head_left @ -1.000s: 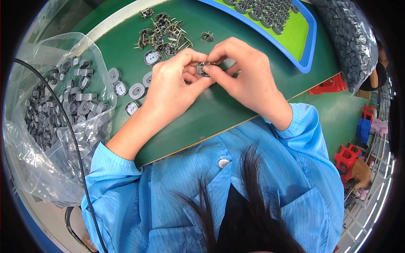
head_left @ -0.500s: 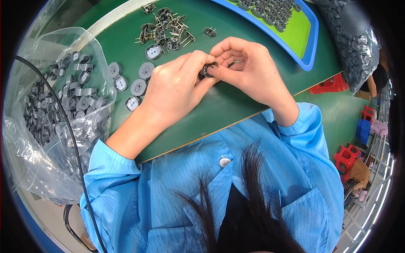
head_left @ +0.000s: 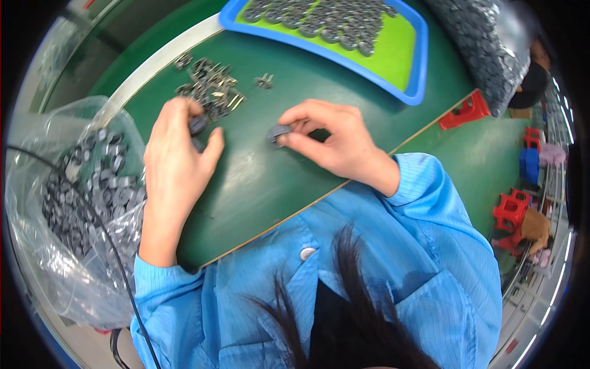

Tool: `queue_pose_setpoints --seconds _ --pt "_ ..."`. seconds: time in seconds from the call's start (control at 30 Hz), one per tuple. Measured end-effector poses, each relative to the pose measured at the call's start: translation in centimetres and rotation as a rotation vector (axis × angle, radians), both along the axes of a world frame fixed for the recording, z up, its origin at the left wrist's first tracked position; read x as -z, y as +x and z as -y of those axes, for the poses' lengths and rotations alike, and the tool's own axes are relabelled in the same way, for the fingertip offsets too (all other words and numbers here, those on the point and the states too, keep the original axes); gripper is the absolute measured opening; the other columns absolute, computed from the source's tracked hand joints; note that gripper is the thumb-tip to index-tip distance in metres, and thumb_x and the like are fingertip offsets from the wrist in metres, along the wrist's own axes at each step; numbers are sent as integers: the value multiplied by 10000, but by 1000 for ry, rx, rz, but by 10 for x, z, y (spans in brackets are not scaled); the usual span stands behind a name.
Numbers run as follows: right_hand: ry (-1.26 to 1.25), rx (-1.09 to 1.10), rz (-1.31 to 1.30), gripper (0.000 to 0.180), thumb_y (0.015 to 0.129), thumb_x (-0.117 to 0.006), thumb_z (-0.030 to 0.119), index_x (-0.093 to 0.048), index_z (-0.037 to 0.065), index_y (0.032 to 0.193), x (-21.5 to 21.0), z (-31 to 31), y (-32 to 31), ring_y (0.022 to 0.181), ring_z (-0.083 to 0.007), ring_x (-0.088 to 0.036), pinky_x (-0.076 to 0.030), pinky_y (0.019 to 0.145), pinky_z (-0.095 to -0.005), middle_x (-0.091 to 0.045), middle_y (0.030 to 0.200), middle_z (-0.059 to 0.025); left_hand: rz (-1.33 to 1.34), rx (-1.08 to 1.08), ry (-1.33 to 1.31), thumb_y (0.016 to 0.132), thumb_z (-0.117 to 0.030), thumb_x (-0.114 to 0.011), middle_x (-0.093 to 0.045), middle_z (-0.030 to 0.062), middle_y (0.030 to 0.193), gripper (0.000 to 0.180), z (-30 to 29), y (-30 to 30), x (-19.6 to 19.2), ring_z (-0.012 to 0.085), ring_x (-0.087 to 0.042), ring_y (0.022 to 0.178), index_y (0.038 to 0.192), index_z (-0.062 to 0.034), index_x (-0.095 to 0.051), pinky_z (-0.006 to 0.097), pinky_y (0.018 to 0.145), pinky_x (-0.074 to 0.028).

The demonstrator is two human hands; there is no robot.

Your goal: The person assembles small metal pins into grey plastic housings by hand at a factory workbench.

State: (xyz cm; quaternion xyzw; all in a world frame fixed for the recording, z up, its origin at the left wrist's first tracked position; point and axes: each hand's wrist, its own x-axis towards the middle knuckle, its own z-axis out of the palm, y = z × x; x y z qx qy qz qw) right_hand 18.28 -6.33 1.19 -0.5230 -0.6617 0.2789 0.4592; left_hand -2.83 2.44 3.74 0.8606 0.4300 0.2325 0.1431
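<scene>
"Fingers (head_left: 301, 112) of the right hand (head_left: 337, 138): thumb and forefinger pinch a round grey piece (head_left: 279, 131) over the middle of the green surface (head_left: 264, 184). Forefinger far side, thumb near."

"Left hand (head_left: 175, 154)?"

"Spread, thumb well off the forefinger. Dark grey shapes (head_left: 197, 125) show in the gap; blurred, so cannot tell whether a hidden finger touches them."

"How would the grey piece handle?"

"Light and stiff, I judge, probably moulded plastic; smooth sides may slip. Best held by opposite sides of the rim, little pressure on the faces."

"Containers?"

"Far side: blue tray (head_left: 420, 61), bright green base, round pieces (head_left: 332, 24) packed close, bare strip at right. Left: clear bag (head_left: 61, 295), loose grey pieces (head_left: 117, 178) heaped inside. Far right: second bag (head_left: 485, 55), bulging with dark pieces."

"Pronged parts (head_left: 212, 86)?"

"Uncontained. Loose heap just beyond the left hand, one stray (head_left: 264, 81) to its right. Prongs look thin, likely easy to bend."
</scene>
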Motion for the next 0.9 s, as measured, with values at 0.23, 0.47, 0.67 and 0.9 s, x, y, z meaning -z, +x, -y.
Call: queue_pose_setpoints --seconds 0.23,0.47,0.67,0.9 --pt "101 164 79 177 759 -733 93 -661 32 908 -15 1 43 716 -147 -641 -519 632 -267 -658 807 -69 -55 38 230 746 -45 -692 -534 116 990 294 -5 -8 20 257 -546 901 997 -17 -541 337 732 -472" --pt "-205 774 515 320 752 -743 344 -729 88 943 -14 -71 243 737 -102 -599 -467 691 -253 -653 776 -13 -54 65 42 748 -26 -669 -551 113 971 170 -8 -5 11 288 -554 884 900 -3 -595 374 764 -468" --pt "-231 816 673 314 767 -719 357 -734 91 931 5 -98 258 736 -179 -673 -514 695 -300 -699 798 -80 -97 121 -15 747 -15 -658 -545 130 956 255 2 -8 -2 307 -561 852 998 -18 -616 382 765 -473" --pt "119 575 482 154 800 -646 37 -641 -18 944 -22 -101 163 630 -88 -583 -468 581 -230 -635 720 -55 9 46 -231 725 -33 -709 -527 135 876 281 -3 -11 2 266 -568 669 956 -7 -551 366 610 -482"
